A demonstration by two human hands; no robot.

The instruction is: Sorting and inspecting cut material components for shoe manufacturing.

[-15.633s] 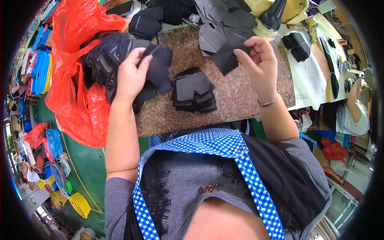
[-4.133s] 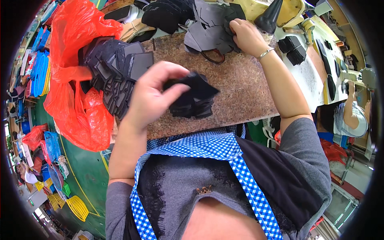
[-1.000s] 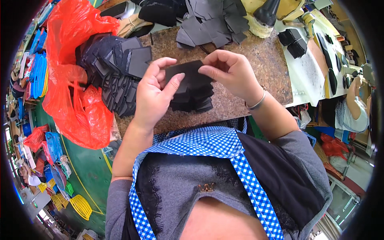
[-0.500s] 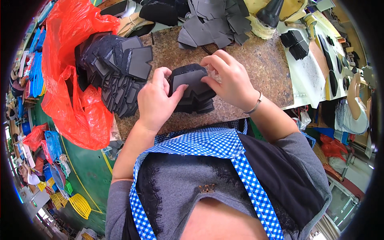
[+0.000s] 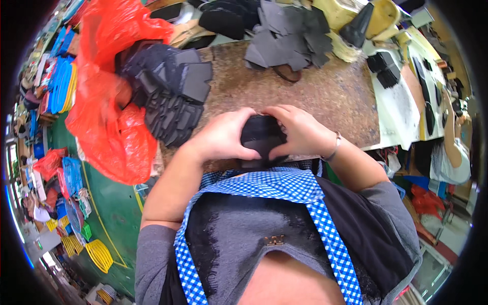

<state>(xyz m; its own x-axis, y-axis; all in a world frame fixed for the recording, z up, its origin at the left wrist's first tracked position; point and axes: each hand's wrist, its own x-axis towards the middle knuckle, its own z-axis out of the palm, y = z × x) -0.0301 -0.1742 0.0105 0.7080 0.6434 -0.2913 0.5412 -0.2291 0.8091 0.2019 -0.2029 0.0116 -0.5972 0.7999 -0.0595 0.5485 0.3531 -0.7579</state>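
Between my hands, at the front edge of the brown work board (image 5: 325, 112), is a small stack of black notched pieces (image 5: 263, 136). My left hand (image 5: 231, 134) curves round its left side, thumb near the front. Round its right side wraps my right hand (image 5: 303, 133), with a bracelet at the wrist. Fingertips of both hands meet close together at the stack's far side. A big heap of similar dark notched pieces (image 5: 175, 96) lies to the left, against a red plastic bag (image 5: 114, 137). Flat dark grey pieces (image 5: 284, 38) are piled at the far side of the board.
A dark cone (image 5: 357, 25) stands at the far right by a yellow container (image 5: 384, 18). Black pieces (image 5: 385, 69) lie on the white surface to the right. Another person's arm (image 5: 448, 122) shows at the right edge. Baskets (image 5: 99, 255) stand on the green floor at left.
My hands have drawn the stack nearer to me, to the board's front edge, and now cup it from both sides. Before, my fingers were at its upper face and far edge. The view has shifted slightly.
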